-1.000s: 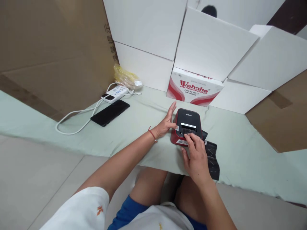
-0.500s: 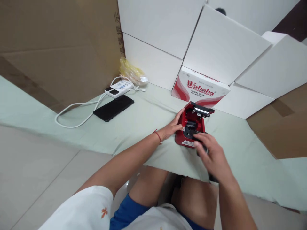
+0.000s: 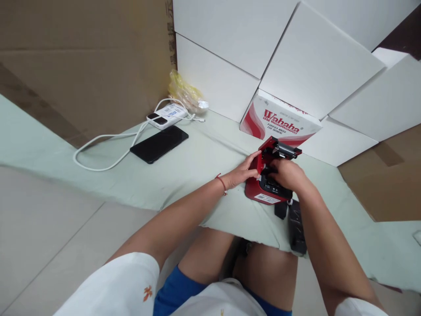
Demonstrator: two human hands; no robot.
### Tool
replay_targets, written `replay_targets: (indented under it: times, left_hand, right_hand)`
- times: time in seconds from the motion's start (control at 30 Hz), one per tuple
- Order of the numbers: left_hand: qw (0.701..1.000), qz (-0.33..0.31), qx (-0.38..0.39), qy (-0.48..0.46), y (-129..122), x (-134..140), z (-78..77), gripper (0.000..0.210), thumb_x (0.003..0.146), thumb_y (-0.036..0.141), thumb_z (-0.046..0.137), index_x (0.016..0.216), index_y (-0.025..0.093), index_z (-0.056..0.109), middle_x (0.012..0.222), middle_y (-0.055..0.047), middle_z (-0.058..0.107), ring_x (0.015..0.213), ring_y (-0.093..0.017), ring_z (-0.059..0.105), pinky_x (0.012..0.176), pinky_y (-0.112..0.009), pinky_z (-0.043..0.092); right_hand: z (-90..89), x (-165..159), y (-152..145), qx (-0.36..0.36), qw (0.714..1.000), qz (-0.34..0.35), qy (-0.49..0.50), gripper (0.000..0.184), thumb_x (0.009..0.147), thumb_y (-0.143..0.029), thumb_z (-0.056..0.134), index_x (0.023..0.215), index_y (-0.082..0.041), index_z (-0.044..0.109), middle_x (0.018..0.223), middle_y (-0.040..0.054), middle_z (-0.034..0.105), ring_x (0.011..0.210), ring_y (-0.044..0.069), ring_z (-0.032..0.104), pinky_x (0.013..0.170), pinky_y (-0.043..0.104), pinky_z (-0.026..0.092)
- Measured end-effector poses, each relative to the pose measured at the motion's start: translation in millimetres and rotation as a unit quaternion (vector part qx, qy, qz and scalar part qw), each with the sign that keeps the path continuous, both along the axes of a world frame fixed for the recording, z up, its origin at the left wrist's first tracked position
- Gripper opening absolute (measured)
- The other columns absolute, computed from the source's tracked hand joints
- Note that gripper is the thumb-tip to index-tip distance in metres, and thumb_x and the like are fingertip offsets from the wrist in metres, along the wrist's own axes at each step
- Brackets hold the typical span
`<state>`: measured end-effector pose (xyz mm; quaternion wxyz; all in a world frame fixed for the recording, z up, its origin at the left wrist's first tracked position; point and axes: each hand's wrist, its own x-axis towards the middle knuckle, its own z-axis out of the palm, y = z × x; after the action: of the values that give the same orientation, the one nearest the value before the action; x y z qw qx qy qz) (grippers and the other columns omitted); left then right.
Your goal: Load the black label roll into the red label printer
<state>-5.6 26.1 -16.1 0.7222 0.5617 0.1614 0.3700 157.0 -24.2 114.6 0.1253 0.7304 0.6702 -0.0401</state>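
Observation:
A small red printer [image 3: 252,191] with its lid [image 3: 287,150] raised sits near the table's front edge. Its inside is dark, and a white label is stuck on the front. My left hand [image 3: 241,172] grips its left wall, thumb over the rim. From the right, my right hand [image 3: 287,174] reaches into the opening with fingers bent together. Its fingertips are partly hidden, so I cannot make out what they hold. Beside the printer's front right corner lie a small black flat piece [image 3: 280,210] and a larger black block-like object [image 3: 297,230], partly behind my right forearm.
A black phone [image 3: 159,145] lies left on the green cloth, by a white power bank [image 3: 168,116] with a looped white cable [image 3: 98,169]. A yellowish plastic bag [image 3: 187,93] is behind. A Wahaha box [image 3: 279,120], white boxes [image 3: 217,79] and brown cardboard [image 3: 82,66] border the table.
My right hand has moved from the printer's front right edge up and into its opening. The black items beside the printer now show. My left hand keeps its grip; the view has shifted slightly.

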Motion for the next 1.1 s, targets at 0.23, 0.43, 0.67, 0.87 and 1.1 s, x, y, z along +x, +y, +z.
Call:
replay_targets:
  times: [0.23,0.43,0.67,0.87,1.1]
  left_hand:
    - [1.0,-0.012,-0.017,0.005,-2,-3,7.1,0.103,0.073,0.026,0.069,0.168,0.028,0.027,0.169,-0.012,0.043,0.138,-0.032,0.057,0.122,-0.053,0.042]
    - [1.0,-0.009,-0.014,-0.014,1,1,3.5,0.109,0.071,0.026,0.071,0.169,0.029,0.023,0.176,-0.012,0.033,0.159,-0.037,0.036,0.129,-0.057,0.034]
    - [0.999,-0.006,0.003,-0.035,4,3,-1.9,0.104,0.072,0.027,0.074,0.166,0.031,0.029,0.178,-0.01,0.029,0.165,-0.036,0.027,0.135,-0.057,0.024]
    - [0.999,-0.012,-0.018,-0.024,4,2,-0.2,0.103,0.071,0.027,0.072,0.165,0.026,0.031,0.172,-0.012,0.04,0.159,-0.037,0.037,0.133,-0.056,0.029]
    - [1.0,-0.004,-0.013,-0.025,3,4,2.0,0.111,0.069,0.026,0.073,0.168,0.03,0.024,0.178,-0.012,0.027,0.167,-0.036,0.022,0.134,-0.057,0.023]
  right_hand:
    - [71.5,66,-108,0.101,0.959,-0.022,0.265,0.049,0.097,-0.063,0.064,0.13,-0.027,0.071,0.118,0.0073,0.079,0.092,0.024,0.073,0.078,0.033,0.058]
    - [45.4,117,-133,-0.049,0.951,-0.059,0.299,0.054,0.093,-0.067,0.068,0.125,-0.024,0.075,0.12,0.0091,0.081,0.106,0.029,0.075,0.09,0.037,0.06]
    - [-33.4,115,-107,0.025,0.966,-0.114,0.229,0.047,0.095,-0.04,0.058,0.137,-0.022,0.071,0.136,0.0112,0.077,0.101,0.025,0.076,0.092,0.037,0.058]
    - [-63.4,133,-114,0.034,0.982,-0.126,0.139,0.04,0.083,-0.023,0.066,0.121,-0.022,0.079,0.124,0.0131,0.079,0.107,0.03,0.074,0.097,0.039,0.054]
    - [-31.9,123,-137,-0.057,0.98,-0.057,0.179,0.037,0.084,-0.029,0.067,0.118,-0.024,0.081,0.12,0.0101,0.081,0.105,0.029,0.074,0.093,0.036,0.057]
